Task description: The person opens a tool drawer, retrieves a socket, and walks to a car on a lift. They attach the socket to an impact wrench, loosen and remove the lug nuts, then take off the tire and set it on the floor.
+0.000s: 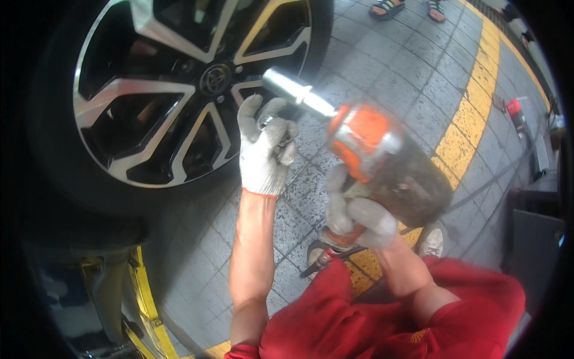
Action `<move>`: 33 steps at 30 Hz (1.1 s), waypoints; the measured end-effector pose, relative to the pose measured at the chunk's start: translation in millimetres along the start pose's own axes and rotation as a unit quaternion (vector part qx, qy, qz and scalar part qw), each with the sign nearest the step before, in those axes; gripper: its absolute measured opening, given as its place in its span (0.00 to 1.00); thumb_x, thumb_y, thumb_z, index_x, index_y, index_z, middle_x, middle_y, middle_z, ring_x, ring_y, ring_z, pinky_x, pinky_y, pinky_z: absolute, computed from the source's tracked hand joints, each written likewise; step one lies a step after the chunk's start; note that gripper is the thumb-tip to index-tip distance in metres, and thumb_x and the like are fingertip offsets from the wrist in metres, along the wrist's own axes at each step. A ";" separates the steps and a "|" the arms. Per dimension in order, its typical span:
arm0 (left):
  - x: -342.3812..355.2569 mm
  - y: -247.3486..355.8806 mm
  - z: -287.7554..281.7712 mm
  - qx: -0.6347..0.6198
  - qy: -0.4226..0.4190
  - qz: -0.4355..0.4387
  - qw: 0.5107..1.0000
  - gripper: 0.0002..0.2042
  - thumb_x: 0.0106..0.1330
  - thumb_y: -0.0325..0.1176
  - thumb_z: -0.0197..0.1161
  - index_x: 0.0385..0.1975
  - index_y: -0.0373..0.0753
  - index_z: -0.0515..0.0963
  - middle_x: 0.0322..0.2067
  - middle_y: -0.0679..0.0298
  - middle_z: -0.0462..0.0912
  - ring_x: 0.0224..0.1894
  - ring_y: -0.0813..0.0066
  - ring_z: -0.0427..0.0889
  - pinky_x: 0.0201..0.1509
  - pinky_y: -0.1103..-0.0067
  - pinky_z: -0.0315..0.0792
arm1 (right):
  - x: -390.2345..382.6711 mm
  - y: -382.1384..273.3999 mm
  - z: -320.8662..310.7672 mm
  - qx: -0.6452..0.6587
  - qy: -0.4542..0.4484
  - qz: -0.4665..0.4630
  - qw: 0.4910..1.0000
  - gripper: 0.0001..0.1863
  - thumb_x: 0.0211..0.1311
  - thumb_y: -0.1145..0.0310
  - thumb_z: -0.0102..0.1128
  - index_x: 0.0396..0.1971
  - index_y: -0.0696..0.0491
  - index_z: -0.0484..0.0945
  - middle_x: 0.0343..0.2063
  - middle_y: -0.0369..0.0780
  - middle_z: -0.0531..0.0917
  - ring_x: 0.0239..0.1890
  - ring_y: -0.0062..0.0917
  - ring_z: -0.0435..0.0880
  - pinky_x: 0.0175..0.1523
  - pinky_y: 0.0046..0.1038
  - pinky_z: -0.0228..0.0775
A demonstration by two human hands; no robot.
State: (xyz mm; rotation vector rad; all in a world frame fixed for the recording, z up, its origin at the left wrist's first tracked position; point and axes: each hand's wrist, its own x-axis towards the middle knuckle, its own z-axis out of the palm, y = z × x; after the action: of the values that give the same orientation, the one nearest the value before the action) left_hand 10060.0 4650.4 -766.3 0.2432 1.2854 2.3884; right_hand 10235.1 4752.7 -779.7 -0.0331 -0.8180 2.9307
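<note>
My right hand [359, 215], in a grey-white work glove, is wrapped round the handle of an orange and dark grey impact wrench [406, 173], blurred by motion. Its long silver socket [299, 93] points up and left toward the wheel [194, 90]. In front of the wheel, my left hand [266, 143], also gloved, has its fingers curled round a small shiny lug nut [265, 121]. The nut is partly hidden by the fingers. Silver and black spokes surround the wheel's centre cap [216, 79], and the socket's open end is apart from them.
A yellow metal frame [146, 293] stands at the lower left, below the tyre. A yellow stripe [472, 113] crosses the grey tiled floor [394, 84]. Another person's sandalled feet [387, 8] are at the top. At right are a red and black object [517, 116] and a dark cabinet [535, 239].
</note>
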 end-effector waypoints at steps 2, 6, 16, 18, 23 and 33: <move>8.1 -8.0 -2.7 -0.028 -0.004 -0.035 0.999 0.21 0.74 0.38 0.64 0.61 0.40 0.69 0.47 0.60 0.78 0.36 0.77 0.82 0.23 0.86 0.71 | 11.0 9.0 -2.6 -0.003 0.004 -0.014 1.000 0.25 0.65 0.66 0.63 0.57 0.62 0.69 0.23 0.36 0.78 0.26 0.20 0.76 0.32 0.24 0.69; 29.5 -10.8 1.2 -0.068 0.066 -0.102 0.990 0.30 0.72 0.63 0.60 0.52 0.38 0.79 0.42 0.59 0.85 0.45 0.62 0.87 0.51 0.63 0.85 | 39.4 32.5 -7.4 -0.025 0.025 -0.016 0.999 0.06 0.70 0.71 0.63 0.32 0.54 0.77 0.24 0.35 0.80 0.27 0.19 0.78 0.35 0.25 0.72; 68.6 5.5 -8.3 0.020 0.134 -0.148 0.980 0.21 0.72 0.53 0.67 0.45 0.38 0.82 0.36 0.63 0.86 0.31 0.77 0.85 0.26 0.83 0.77 | 105.5 65.5 -20.8 -0.094 0.087 -0.033 0.991 0.05 0.67 0.71 0.62 0.35 0.56 0.79 0.26 0.39 0.83 0.29 0.23 0.81 0.35 0.27 0.73; 74.6 8.3 -11.6 0.024 0.119 -0.163 0.979 0.20 0.72 0.52 0.68 0.43 0.38 0.82 0.36 0.62 0.86 0.32 0.75 0.86 0.26 0.83 0.78 | 114.4 69.0 -23.5 -0.097 0.076 -0.044 0.991 0.05 0.67 0.71 0.63 0.36 0.56 0.79 0.26 0.38 0.82 0.29 0.23 0.80 0.35 0.27 0.73; 86.0 4.8 -15.1 0.007 0.122 -0.136 0.983 0.21 0.72 0.53 0.67 0.43 0.38 0.82 0.36 0.61 0.86 0.34 0.71 0.86 0.30 0.80 0.81 | 127.8 76.4 -28.0 -0.106 0.070 -0.032 0.991 0.06 0.66 0.69 0.65 0.37 0.56 0.80 0.27 0.38 0.82 0.30 0.23 0.80 0.36 0.27 0.73; 101.9 2.3 -23.0 -0.042 0.135 -0.150 0.979 0.21 0.73 0.54 0.65 0.41 0.39 0.81 0.36 0.59 0.85 0.39 0.67 0.85 0.44 0.70 0.82 | 134.4 84.4 -33.5 -0.124 0.056 -0.013 0.991 0.06 0.72 0.74 0.63 0.46 0.54 0.80 0.35 0.34 0.83 0.37 0.17 0.80 0.42 0.24 0.75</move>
State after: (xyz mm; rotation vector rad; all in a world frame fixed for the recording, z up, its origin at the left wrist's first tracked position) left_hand 9959.9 4676.3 -781.5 -0.2914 1.2290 2.2588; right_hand 10095.5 4711.6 -851.3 -0.2029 -1.1480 2.7542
